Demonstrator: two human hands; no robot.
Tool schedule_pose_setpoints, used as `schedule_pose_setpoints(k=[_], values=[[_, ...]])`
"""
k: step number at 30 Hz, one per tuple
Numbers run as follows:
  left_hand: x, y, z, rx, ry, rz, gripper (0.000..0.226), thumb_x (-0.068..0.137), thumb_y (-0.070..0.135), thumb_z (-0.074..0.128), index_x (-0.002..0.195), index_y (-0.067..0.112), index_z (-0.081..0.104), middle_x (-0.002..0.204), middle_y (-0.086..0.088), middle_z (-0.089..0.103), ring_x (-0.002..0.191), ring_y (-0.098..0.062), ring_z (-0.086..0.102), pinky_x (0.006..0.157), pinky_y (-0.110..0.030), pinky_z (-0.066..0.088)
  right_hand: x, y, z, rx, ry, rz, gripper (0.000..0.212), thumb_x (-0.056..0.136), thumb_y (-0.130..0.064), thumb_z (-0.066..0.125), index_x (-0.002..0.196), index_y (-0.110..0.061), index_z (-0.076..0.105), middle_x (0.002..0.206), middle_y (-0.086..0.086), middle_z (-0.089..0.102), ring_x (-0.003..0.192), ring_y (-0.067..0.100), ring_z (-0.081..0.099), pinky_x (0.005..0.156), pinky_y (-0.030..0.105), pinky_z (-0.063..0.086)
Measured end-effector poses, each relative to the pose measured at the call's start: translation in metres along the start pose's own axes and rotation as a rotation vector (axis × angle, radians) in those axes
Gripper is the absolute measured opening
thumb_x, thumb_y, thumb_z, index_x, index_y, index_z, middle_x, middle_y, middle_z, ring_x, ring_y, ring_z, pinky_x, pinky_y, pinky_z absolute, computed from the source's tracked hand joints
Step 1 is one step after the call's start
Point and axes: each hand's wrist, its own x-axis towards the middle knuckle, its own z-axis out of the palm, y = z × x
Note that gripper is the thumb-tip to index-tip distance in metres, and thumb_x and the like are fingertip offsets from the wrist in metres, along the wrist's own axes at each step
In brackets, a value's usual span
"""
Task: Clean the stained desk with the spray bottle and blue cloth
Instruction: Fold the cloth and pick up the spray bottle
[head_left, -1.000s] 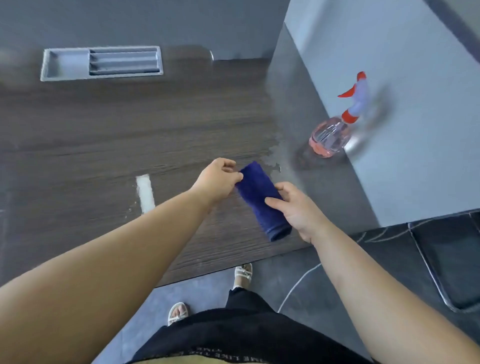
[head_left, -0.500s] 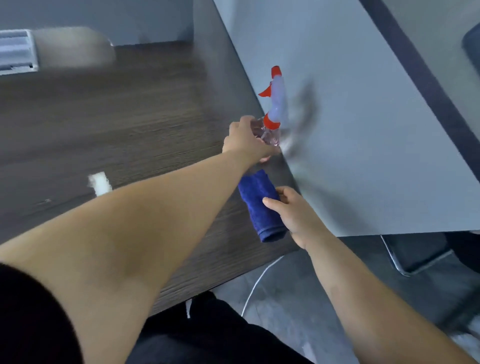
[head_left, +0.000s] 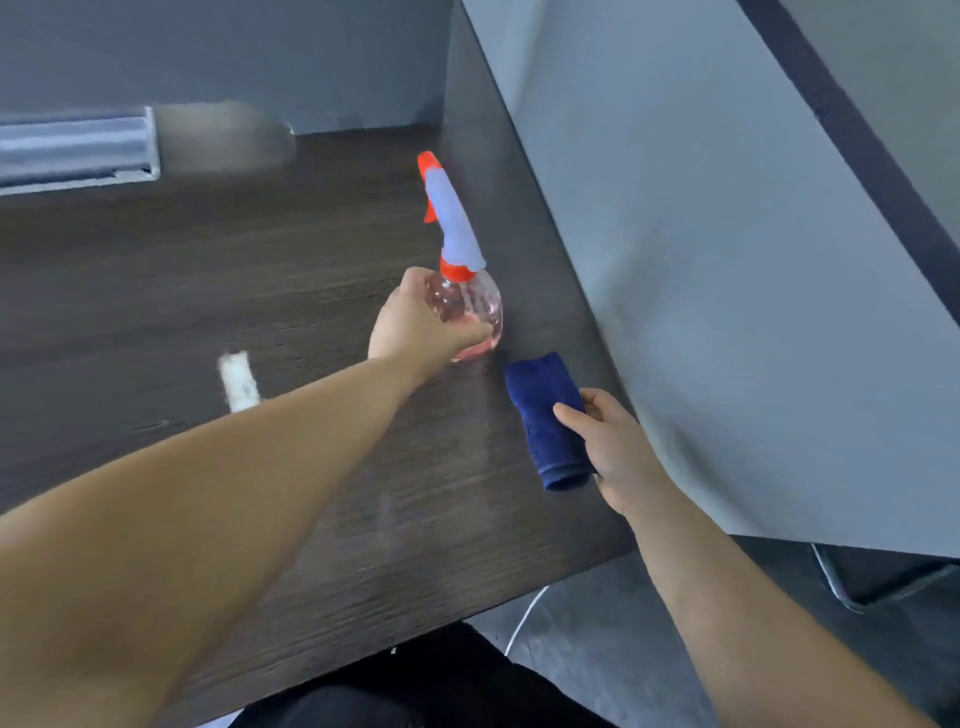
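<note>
A round clear spray bottle (head_left: 480, 304) with pink liquid, an orange collar and a pale nozzle stands on the dark wood desk (head_left: 171, 306) near its right side. My left hand (head_left: 415, 325) is wrapped around the bottle's body. A folded dark blue cloth (head_left: 545, 415) lies on the desk just to the right of the bottle, and my right hand (head_left: 615, 447) grips its right edge. A white streak (head_left: 238, 381) marks the desk to the left of my left forearm.
A grey partition wall (head_left: 727, 270) rises along the desk's right edge, close to the cloth. A grey cable tray (head_left: 78, 150) is set into the desk at the back left. Below the front edge are a dark floor and my dark clothing.
My left hand let go of the cloth, reached to the spray bottle and closed around it. My right hand keeps the cloth. The view swung right and nearer.
</note>
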Motion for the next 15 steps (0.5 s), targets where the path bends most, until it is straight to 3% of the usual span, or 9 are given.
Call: schedule_pose_setpoints(k=[4,8,12,15], values=[[-0.002,-0.028,-0.065,0.002,0.109,-0.087,0.062,0.068,0.03,0.08,0.119,0.019,0.046,0.103,0.01,0.057,0.094,-0.012,0.056,0.077,-0.025,0.041,0.026,-0.028,0.051,-0.027,-0.076,-0.069,0.012,0.091,-0.018,0.06,0.102,-0.021,0.056,0.106,0.001,0.065,0.097,0.021,0.062,0.085,0.037,0.05],[-0.002,-0.048,-0.12,0.028,0.205,-0.112,0.063,0.067,0.028,0.081,0.119,0.02,0.045,0.102,0.009,0.055,0.094,-0.013,0.055,0.08,-0.026,0.041,0.064,-0.072,0.117,0.006,-0.153,-0.143,0.018,0.091,-0.02,0.06,0.107,-0.019,0.053,0.111,0.003,0.062,0.099,0.023,0.061,0.085,0.039,0.048],[0.006,-0.055,-0.141,0.03,0.259,-0.155,0.065,0.068,0.03,0.08,0.121,0.02,0.045,0.103,0.009,0.055,0.095,-0.013,0.056,0.078,-0.026,0.041,0.11,-0.124,0.162,0.25,-0.131,-0.078,0.022,0.092,-0.017,0.057,0.113,-0.018,0.051,0.114,0.005,0.059,0.101,0.026,0.059,0.078,0.038,0.048],[0.018,-0.054,-0.142,0.035,0.289,-0.185,0.063,0.067,0.029,0.081,0.118,0.021,0.045,0.105,0.008,0.056,0.096,-0.014,0.057,0.072,-0.023,0.043,0.146,-0.155,0.18,0.469,-0.13,0.007,0.017,0.095,-0.01,0.049,0.11,-0.017,0.048,0.105,0.002,0.057,0.094,0.022,0.058,0.076,0.037,0.049]])
